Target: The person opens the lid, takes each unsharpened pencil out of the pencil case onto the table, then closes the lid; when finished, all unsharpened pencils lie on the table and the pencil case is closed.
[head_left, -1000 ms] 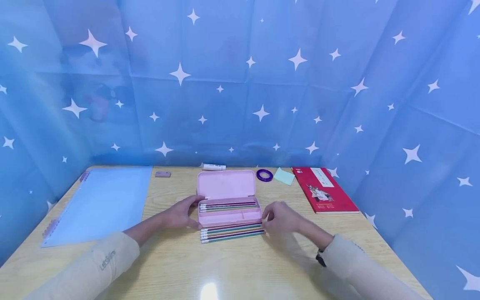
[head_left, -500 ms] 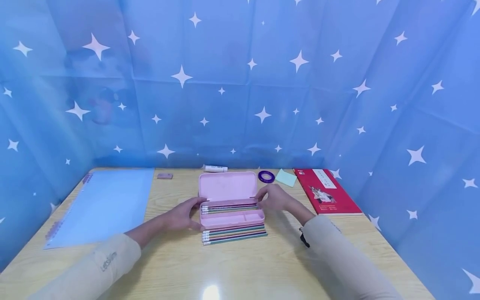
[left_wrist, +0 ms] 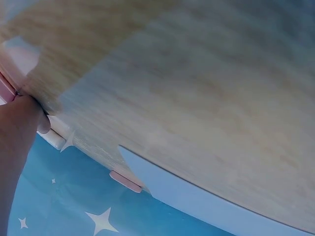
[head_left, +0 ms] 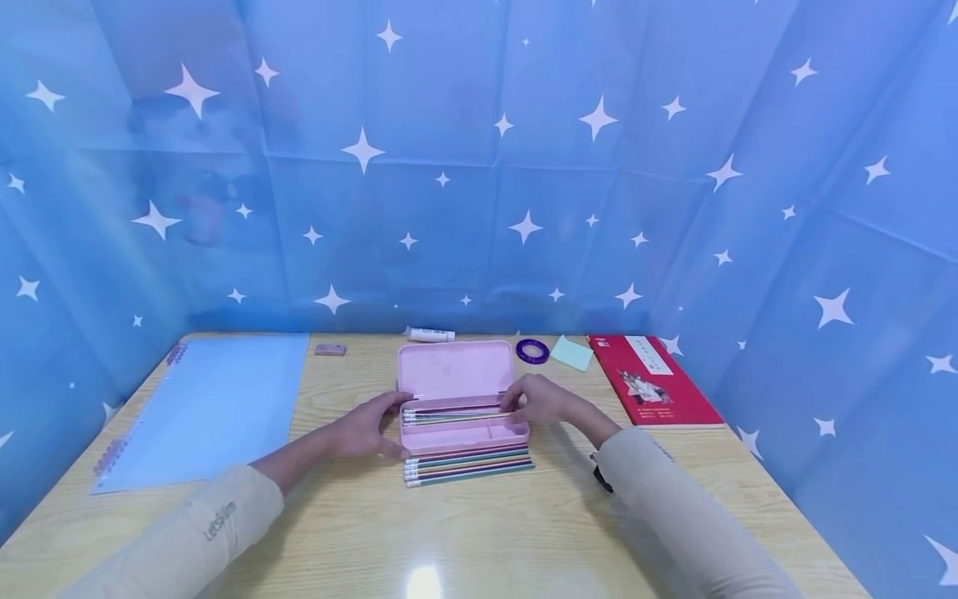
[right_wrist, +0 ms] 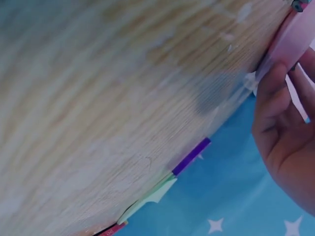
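Since 1 s ago our right hand (head_left: 540, 401) has left the loose pencils (head_left: 467, 467) in front of the case and come up to the right end of the pencil case (head_left: 462, 412); since 0.5 s ago it has dropped a bit lower onto the tray. Left hand (head_left: 367, 426) hasn't shifted.

Right hand now: fingers curled, pinching what looks like the tip end of 1 pencil (head_left: 456, 414) that lies lengthwise in the back slot w/ others. In the right wrist view we see a thin shaft w/ a blue tip across the fingers (right_wrist: 275, 101), pink case wall just beside. Left hand: thumb and fingers curled round the left end of the case, thumb at the back near the eraser ends, fingers at the front edge; it grips and steadies.

To do this step well, we judge: keep the left hand clamped so the case doesn't slide, lower the pencil flat and parallel to the others, eraser end left, let go only once it sits in the slot.

Outward: case sits mid-table (head_left: 337, 532), lid (head_left: 452, 368) open and leaning back, between both hands. Approx 5 pencils lie touching the case's front wall, near both hands. Farther out: purple tape roll (head_left: 530, 350), green sticky pad (head_left: 570, 353), red book (head_left: 649, 379), glue stick (head_left: 430, 334), eraser (head_left: 330, 349), blue notebook (head_left: 209, 408).
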Demonstrator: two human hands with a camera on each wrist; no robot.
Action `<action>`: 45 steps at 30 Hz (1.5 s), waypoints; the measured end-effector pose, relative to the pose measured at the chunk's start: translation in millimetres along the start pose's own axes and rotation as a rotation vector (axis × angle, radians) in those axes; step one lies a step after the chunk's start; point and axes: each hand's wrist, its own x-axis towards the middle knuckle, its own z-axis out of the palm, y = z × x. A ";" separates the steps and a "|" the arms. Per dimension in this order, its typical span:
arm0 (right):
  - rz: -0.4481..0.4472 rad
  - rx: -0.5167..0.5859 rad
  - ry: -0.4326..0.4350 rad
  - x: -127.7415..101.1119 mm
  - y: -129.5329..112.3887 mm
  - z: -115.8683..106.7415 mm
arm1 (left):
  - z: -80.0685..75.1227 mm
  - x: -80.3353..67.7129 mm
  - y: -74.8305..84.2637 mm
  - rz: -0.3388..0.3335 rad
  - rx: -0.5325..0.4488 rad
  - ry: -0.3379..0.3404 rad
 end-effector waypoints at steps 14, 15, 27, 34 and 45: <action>0.055 0.040 0.113 -3.5 2.6 1.7 | 1.9 1.1 -2.8 0.007 0.030 0.010; 0.059 0.056 0.132 -4.2 2.7 1.5 | 2.0 0.9 -2.8 0.008 0.028 0.010; 0.134 0.501 0.243 -13.8 -11.8 -4.8 | 0.0 1.6 -2.4 0.000 0.021 0.005; 0.154 0.557 0.339 -27.1 -28.1 -2.9 | 2.6 1.7 -4.5 -0.009 0.016 -0.004; 0.161 0.600 0.371 -55.5 -50.3 -7.2 | 1.2 0.1 -1.1 -0.009 0.031 -0.001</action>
